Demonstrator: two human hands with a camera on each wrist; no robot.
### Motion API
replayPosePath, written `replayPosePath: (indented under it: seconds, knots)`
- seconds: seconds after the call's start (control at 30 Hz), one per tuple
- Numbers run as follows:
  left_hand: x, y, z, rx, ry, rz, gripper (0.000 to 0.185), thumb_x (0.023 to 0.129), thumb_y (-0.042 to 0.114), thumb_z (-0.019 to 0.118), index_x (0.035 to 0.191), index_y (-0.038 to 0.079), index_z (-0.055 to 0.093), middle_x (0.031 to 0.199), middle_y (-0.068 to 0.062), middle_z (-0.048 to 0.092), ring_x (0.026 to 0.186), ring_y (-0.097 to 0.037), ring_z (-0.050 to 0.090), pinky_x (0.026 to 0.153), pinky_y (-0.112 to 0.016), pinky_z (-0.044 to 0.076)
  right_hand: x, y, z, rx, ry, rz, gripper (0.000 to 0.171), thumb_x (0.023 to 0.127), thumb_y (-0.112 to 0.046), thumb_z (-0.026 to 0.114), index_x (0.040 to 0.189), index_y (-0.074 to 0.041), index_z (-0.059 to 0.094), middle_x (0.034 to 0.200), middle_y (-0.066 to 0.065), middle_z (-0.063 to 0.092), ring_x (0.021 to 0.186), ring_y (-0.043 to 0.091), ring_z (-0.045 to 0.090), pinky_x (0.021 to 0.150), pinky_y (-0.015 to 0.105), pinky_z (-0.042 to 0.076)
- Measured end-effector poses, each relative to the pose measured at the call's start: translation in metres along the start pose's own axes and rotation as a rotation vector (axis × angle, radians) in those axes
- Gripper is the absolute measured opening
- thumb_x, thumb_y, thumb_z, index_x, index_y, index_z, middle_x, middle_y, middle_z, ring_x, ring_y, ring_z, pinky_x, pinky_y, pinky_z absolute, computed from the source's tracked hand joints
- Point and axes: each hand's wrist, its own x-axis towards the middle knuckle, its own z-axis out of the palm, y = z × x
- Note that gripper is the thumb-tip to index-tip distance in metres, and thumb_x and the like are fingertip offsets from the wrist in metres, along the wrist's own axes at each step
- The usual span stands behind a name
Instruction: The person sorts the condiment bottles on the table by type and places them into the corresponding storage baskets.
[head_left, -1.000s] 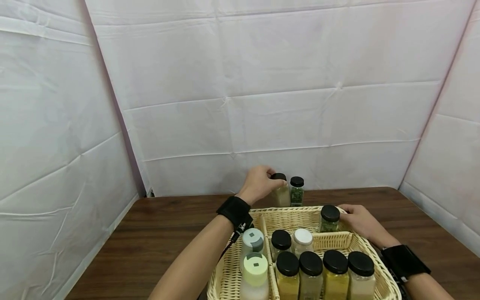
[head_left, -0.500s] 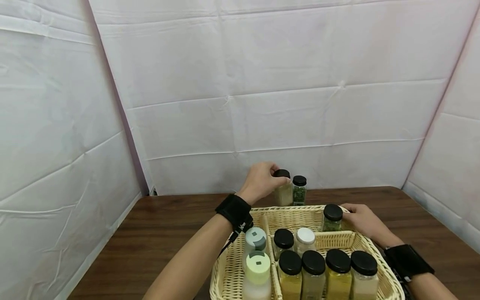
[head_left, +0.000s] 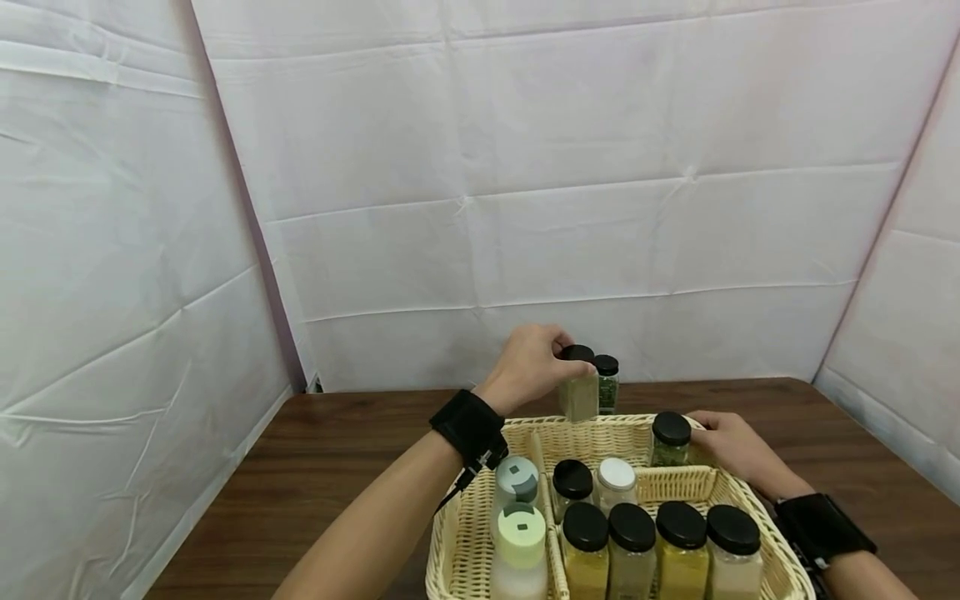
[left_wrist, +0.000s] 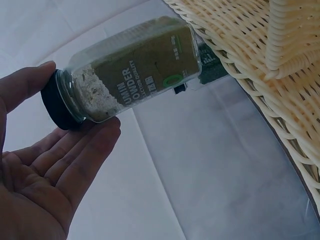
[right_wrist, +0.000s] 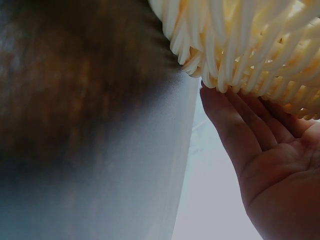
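Overhead, left hand (head_left: 528,365) fingers pinch cumin jar (head_left: 577,392) cap; right wrist view: flat fingers (right_wrist: 235,127) touching basket (right_wrist: 250,45).

This looks like a staged recording booth rather than a lived-in kitchen. White fabric sheets (head_left: 570,167), creased in straight fold lines, hang as backdrop on three sides and close off whatever room lies behind them; a thin dark gap (head_left: 247,208) shows where two sheets meet at the left corner. The only furniture is a dark wood-grain counter (head_left: 322,450). On it sits a divided wicker basket (head_left: 457,542) stocked with spice jars (head_left: 678,546) under black caps and a few pale-lidded bottles (head_left: 519,546), so the props are kitchen goods. Black straps (head_left: 468,421) on both wrists probably carry the wrist cameras, which suits a data-collection setup.
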Motion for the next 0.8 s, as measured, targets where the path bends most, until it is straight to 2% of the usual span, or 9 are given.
replayPosePath:
  seconds: [0.1,0.27,0.5,0.8]
  knots:
    - [-0.003,0.003,-0.002,-0.014,-0.017,0.001,0.033,0.091,0.028,0.087,0.11,0.004,0.077,0.093,-0.004,0.074,0.073,-0.011,0.06,0.065,-0.022,0.045,0.0,0.0,0.0,-0.009,0.0,0.0,0.049,0.114,-0.038,0.052,0.134,0.004,0.066,0.112,0.01,0.069,0.099,0.027,0.065,0.089,0.049,0.049]
    - [-0.006,0.007,-0.006,-0.006,-0.037,0.017,0.036,0.09,0.031,0.087,0.112,0.004,0.077,0.099,-0.005,0.075,0.082,-0.01,0.065,0.07,-0.022,0.05,0.002,0.001,0.0,-0.017,0.004,0.007,0.05,0.114,-0.041,0.051,0.133,0.003,0.066,0.113,0.01,0.069,0.099,0.027,0.064,0.087,0.046,0.048]
    - [-0.009,0.011,-0.008,-0.001,-0.07,0.041,0.034,0.09,0.03,0.088,0.109,0.004,0.078,0.097,-0.003,0.076,0.08,-0.008,0.066,0.069,-0.021,0.049,0.003,0.004,-0.001,-0.029,0.001,0.007,0.047,0.115,-0.038,0.049,0.133,0.002,0.066,0.104,0.007,0.067,0.091,0.025,0.061,0.079,0.046,0.043]
    - [-0.015,0.03,-0.009,-0.037,-0.137,0.045,0.038,0.09,0.032,0.087,0.114,0.005,0.078,0.096,0.001,0.075,0.08,-0.006,0.065,0.07,-0.02,0.051,0.003,0.004,0.0,-0.028,0.014,-0.022,0.047,0.114,-0.038,0.05,0.133,0.002,0.066,0.108,0.007,0.068,0.095,0.026,0.063,0.083,0.046,0.047]
